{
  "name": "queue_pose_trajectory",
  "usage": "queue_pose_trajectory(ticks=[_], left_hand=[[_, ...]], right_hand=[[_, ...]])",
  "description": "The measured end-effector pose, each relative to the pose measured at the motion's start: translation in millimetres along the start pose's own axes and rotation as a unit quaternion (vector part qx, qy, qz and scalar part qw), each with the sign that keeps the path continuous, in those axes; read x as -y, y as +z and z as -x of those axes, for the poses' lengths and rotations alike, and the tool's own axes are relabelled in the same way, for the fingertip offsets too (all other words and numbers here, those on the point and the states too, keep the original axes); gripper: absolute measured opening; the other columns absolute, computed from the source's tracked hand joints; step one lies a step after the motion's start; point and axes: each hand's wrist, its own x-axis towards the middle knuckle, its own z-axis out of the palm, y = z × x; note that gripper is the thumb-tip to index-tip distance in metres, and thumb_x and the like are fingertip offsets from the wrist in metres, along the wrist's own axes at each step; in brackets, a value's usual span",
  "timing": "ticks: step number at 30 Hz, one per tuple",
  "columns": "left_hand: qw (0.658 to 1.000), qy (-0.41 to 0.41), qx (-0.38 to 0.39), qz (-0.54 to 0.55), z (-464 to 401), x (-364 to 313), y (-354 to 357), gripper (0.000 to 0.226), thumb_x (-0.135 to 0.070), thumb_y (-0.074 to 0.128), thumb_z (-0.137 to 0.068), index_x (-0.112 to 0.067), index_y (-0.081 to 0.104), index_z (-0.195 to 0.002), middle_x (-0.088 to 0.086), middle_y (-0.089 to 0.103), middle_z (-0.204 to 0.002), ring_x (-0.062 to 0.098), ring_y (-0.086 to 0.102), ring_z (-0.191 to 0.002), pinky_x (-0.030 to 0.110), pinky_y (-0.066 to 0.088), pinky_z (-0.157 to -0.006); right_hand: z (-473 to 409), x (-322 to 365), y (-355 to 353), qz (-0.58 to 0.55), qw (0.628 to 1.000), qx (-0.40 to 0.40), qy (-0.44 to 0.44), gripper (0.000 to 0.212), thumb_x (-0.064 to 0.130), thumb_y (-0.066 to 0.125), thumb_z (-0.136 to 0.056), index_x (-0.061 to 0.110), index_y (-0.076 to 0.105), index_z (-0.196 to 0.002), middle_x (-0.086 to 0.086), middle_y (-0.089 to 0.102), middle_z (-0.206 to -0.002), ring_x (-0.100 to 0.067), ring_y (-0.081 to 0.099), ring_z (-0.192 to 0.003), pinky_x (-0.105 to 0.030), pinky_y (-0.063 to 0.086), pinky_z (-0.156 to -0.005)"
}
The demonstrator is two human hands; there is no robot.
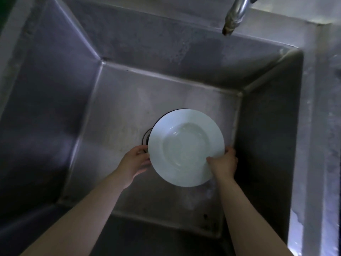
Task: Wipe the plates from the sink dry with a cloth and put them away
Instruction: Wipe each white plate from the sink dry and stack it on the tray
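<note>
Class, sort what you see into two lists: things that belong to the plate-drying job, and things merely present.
Belongs to the job:
plate
left hand, at the plate's rim
right hand, gripping the rim
sink

Merely present:
tap
drain

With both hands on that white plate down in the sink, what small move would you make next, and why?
Probably tip the plate to drain it. Water seems pooled in its well, the right hand grips the rim and the left hand touches the opposite edge, and no cloth is in view, so lifting it level might spill.
</note>
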Motion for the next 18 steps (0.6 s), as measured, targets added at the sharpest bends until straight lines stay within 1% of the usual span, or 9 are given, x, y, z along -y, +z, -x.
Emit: queue_pose_trajectory(ticks=[2, 4, 6, 8, 11, 13, 14, 16, 18], left_hand=[[1.000, 0.008, 0.002, -0.008, -5, 1, 2, 0.034, -0.006, 0.065, -0.088, -0.012, 0.058, -0.121, 0.014, 0.066, -0.112, 0.029, 0.069, -0.093, 0.025, 0.055, -0.063], [0.999, 0.018, 0.014, -0.043, -11, 1, 3, 0.033, -0.001, 0.062, -0.089, -0.006, 0.056, -0.121, 0.014, 0.066, -0.109, 0.023, 0.067, -0.086, 0.022, 0.056, -0.061], [0.994, 0.037, 0.010, -0.103, -18, 0, 4, 0.030, -0.001, 0.064, -0.089, -0.003, 0.056, -0.117, 0.017, 0.065, -0.110, 0.022, 0.065, -0.086, 0.027, 0.057, -0.066], [0.986, 0.063, -0.006, -0.153, -23, -2, 5, 0.024, -0.003, 0.068, -0.086, -0.006, 0.056, -0.107, 0.020, 0.063, -0.109, 0.027, 0.064, -0.090, 0.037, 0.057, -0.073], [0.971, 0.109, -0.030, -0.210, -18, -4, 3, 0.020, -0.008, 0.070, -0.084, -0.012, 0.054, -0.096, 0.014, 0.063, -0.101, 0.029, 0.063, -0.089, 0.045, 0.055, -0.076], [0.965, 0.132, -0.035, -0.222, -11, -5, -1, 0.019, -0.010, 0.068, -0.084, -0.014, 0.056, -0.098, 0.009, 0.064, -0.097, 0.031, 0.064, -0.092, 0.052, 0.056, -0.080], [0.962, 0.143, -0.036, -0.229, -5, -6, -4, 0.019, -0.012, 0.068, -0.084, -0.015, 0.057, -0.099, 0.006, 0.065, -0.096, 0.030, 0.064, -0.091, 0.054, 0.056, -0.080], [0.951, 0.174, -0.039, -0.253, 6, -10, -12, 0.020, -0.016, 0.069, -0.083, -0.017, 0.058, -0.100, 0.003, 0.065, -0.093, 0.028, 0.065, -0.088, 0.055, 0.055, -0.080], [0.939, 0.205, -0.047, -0.273, 22, -15, -24, 0.018, -0.018, 0.069, -0.083, -0.019, 0.058, -0.098, 0.000, 0.065, -0.088, 0.025, 0.065, -0.080, 0.054, 0.056, -0.076]], right_hand=[[-1, 0, -3, -0.005, 1.000, 0.013, 0.013, 0.067, 0.010, 0.080, -0.066, 0.014, 0.047, -0.125, -0.016, 0.050, -0.128, -0.038, 0.054, -0.111, -0.038, 0.046, -0.083], [0, 1, -6, -0.006, 1.000, 0.023, 0.018, 0.070, 0.008, 0.082, -0.064, 0.012, 0.047, -0.124, -0.015, 0.054, -0.126, -0.038, 0.056, -0.111, -0.041, 0.048, -0.085], [1, 2, -8, 0.001, 1.000, 0.024, 0.010, 0.071, 0.007, 0.084, -0.062, 0.009, 0.048, -0.123, -0.015, 0.057, -0.124, -0.037, 0.057, -0.111, -0.042, 0.049, -0.085], [5, 2, -9, 0.012, 1.000, 0.021, 0.001, 0.072, 0.007, 0.084, -0.061, 0.007, 0.047, -0.123, -0.015, 0.060, -0.121, -0.037, 0.058, -0.110, -0.040, 0.049, -0.084], [15, 2, -15, 0.017, 1.000, 0.015, -0.014, 0.068, 0.008, 0.084, -0.061, 0.006, 0.048, -0.119, -0.015, 0.062, -0.114, -0.037, 0.060, -0.106, -0.039, 0.050, -0.081], [22, 5, -22, 0.017, 1.000, 0.014, -0.022, 0.062, 0.009, 0.083, -0.062, 0.009, 0.048, -0.113, -0.008, 0.061, -0.102, -0.033, 0.061, -0.099, -0.035, 0.048, -0.074], [27, 8, -27, 0.015, 1.000, 0.014, -0.023, 0.060, 0.011, 0.083, -0.062, 0.013, 0.047, -0.111, -0.002, 0.057, -0.095, -0.030, 0.059, -0.094, -0.033, 0.046, -0.071], [39, 17, -37, 0.009, 0.999, 0.011, -0.033, 0.058, 0.012, 0.083, -0.064, 0.019, 0.045, -0.108, 0.006, 0.051, -0.086, -0.023, 0.055, -0.085, -0.031, 0.044, -0.066], [56, 26, -46, -0.006, 0.998, -0.001, -0.067, 0.057, 0.013, 0.082, -0.065, 0.021, 0.044, -0.106, 0.009, 0.051, -0.082, -0.020, 0.056, -0.082, -0.028, 0.044, -0.063]])
